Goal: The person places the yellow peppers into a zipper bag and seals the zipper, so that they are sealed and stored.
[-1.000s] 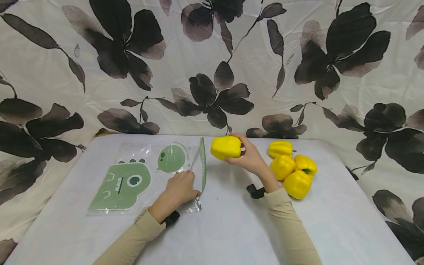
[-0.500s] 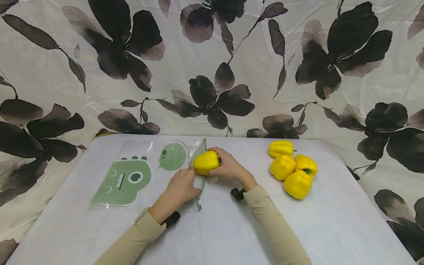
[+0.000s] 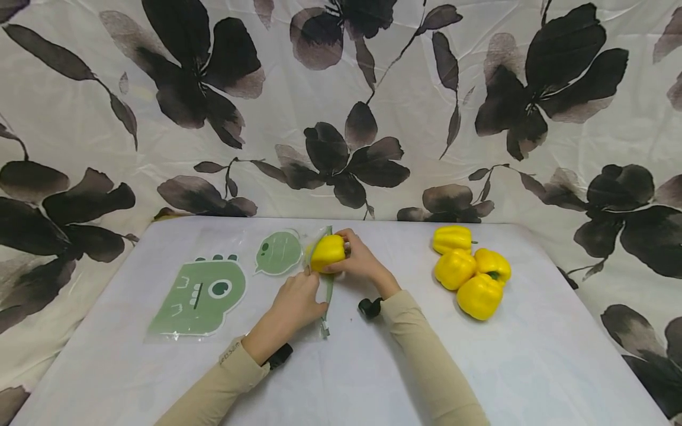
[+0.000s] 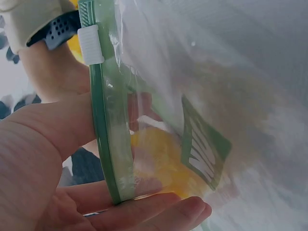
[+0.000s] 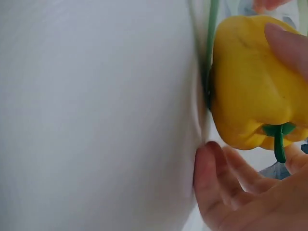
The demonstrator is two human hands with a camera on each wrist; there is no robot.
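Observation:
A clear zip bag with a green monster print and a green zip edge lies on the table. My left hand grips its mouth; in the left wrist view the green zip strip runs between thumb and fingers, with a white slider near the top. At the mouth, my right hand holds a yellow bell pepper, its front end inside the opening. The right wrist view shows this pepper with its green stem pointing back towards the palm. Film and fingers partly hide it in the left wrist view.
Several yellow bell peppers sit grouped at the right of the white-covered table. Behind the table hangs a cloth with dark flowers. A dark wrist camera is worn on the right wrist.
My right hand has carried the pepper left and down from above the table into the bag's mouth. The left hand stays at the bag's edge, which has lifted around the pepper.

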